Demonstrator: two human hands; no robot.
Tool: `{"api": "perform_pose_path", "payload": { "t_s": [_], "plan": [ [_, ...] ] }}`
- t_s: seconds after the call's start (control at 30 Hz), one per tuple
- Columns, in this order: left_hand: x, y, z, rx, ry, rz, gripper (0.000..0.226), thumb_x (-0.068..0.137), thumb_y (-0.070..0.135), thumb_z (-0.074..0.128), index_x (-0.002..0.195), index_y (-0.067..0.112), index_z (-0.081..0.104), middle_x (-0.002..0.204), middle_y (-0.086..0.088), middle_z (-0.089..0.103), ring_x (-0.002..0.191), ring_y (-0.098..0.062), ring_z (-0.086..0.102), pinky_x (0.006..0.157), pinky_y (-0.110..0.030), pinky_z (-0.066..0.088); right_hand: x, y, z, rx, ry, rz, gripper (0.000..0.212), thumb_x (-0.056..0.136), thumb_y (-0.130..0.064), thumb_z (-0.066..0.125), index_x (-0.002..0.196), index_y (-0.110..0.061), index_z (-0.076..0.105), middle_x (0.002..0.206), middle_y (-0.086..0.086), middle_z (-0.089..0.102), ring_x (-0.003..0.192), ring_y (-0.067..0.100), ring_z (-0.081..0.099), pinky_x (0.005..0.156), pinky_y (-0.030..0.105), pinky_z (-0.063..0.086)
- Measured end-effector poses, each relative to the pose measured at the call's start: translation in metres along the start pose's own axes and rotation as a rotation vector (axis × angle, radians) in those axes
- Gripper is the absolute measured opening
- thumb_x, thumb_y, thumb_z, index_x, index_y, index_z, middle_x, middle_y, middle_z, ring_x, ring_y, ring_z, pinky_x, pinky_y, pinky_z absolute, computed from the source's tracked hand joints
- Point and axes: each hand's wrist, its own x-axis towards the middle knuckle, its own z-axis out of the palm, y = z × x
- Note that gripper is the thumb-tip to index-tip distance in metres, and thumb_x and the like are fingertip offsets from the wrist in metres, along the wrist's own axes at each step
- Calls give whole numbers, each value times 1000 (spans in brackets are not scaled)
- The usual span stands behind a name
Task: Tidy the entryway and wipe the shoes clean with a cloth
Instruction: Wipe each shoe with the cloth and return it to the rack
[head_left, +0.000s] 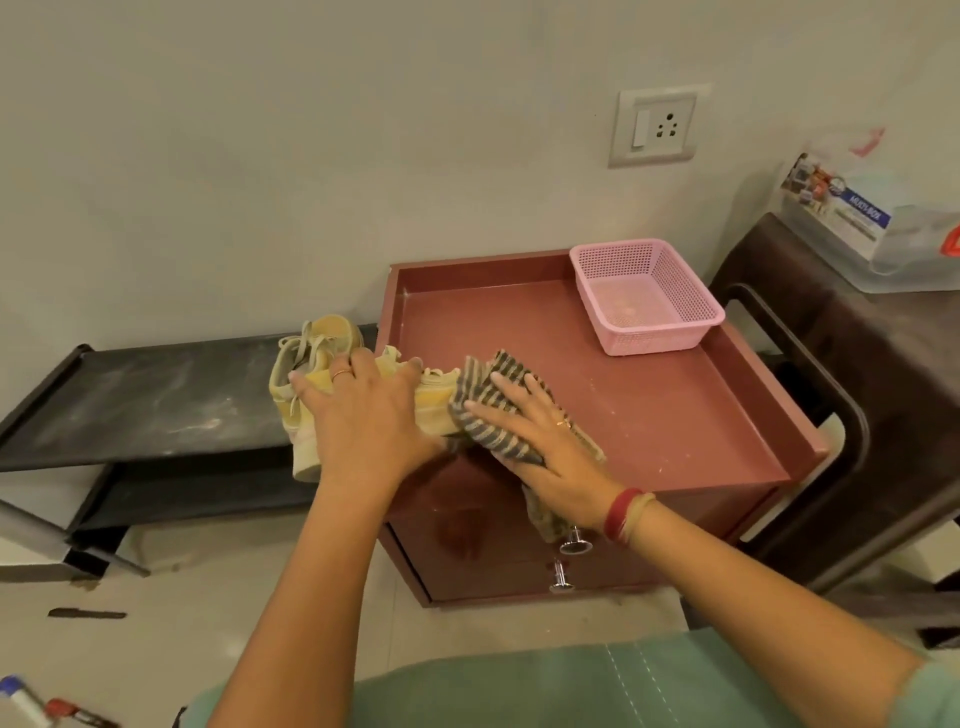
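Yellow shoe (311, 364) clasped in left grip (363, 415), right grip (545, 441) flat, released, pressing striped cloth (488, 400); pink basket (652, 340) behind.

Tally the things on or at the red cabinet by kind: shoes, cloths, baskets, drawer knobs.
shoes: 2, it seems; yellow, pressed together in the left hand
cloth: 1, striped, under the flat right hand
basket: 1, pink
drawer knobs: 2
Total: 6
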Motion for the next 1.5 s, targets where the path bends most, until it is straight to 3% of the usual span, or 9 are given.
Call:
{"api": "perform_pose_path", "payload": {
  "t_s": [0.33,0.47,0.57,0.7,0.87,0.93,1.27,1.4,1.5],
  "plan": [
    [-3,1,-2,26,1,-3,93,59,82,59,138,36,42,132,-14,40,129,-35,34,104,-70,19,1,3,-7,128,57,151,45,96,-33,46,130,-57,29,154,-15,8,145,14,4,119,41,9],
    [-3,1,-3,6,11,5,92,59,83,59,137,36,44,131,-14,39,129,-35,34,104,-70,19,2,4,-10,18,-57,40,51,96,-21,48,134,-49,29,153,-18,10,143,7,0,114,21,1],
    [-4,-5,-4,-28,3,3,95,56,82,63,138,41,41,136,-13,38,131,-34,33,105,-69,19,11,1,-30,345,201,295,26,98,-20,46,121,-31,51,141,9,46,123,19,48,107,38,38],
    [-3,-38,-3,-327,1,-32,104,45,88,59,139,45,41,141,-11,35,131,-34,32,106,-59,26,19,-18,-58,534,695,342,20,96,-20,49,116,-22,56,114,-1,61,111,18,55,105,44,40],
    [-9,-55,-1,-573,67,20,105,40,85,54,135,41,49,135,-7,38,127,-27,32,105,-51,34,13,-56,-14,-241,252,-265,56,82,-34,43,136,-47,36,153,-3,27,144,25,16,114,56,12],
    [-9,-57,2,-566,91,29,102,42,84,55,134,41,50,135,-7,38,127,-26,32,103,-52,35,17,-52,-12,-426,157,-287,57,80,-36,39,136,-46,34,154,-6,25,144,22,7,111,62,7],
    [-11,-66,13,-467,192,102,81,51,81,55,120,40,63,127,-10,48,119,-32,41,97,-57,37,20,-43,-9,92,219,-21,48,83,-42,41,127,-59,38,148,-8,29,140,19,22,114,53,22],
    [-14,-70,17,-527,212,109,77,54,73,58,120,35,65,126,-13,48,117,-35,42,94,-62,39,8,-51,-1,-299,113,-282,52,82,-33,42,132,-48,39,153,-7,22,145,20,-4,115,50,4],
    [-15,-72,18,-488,245,146,79,54,77,58,121,36,64,131,-15,45,120,-35,40,96,-60,38,16,-43,-7,167,234,-44,31,94,-27,45,124,-35,52,136,-9,47,132,14,37,110,35,29]
  ]
}}
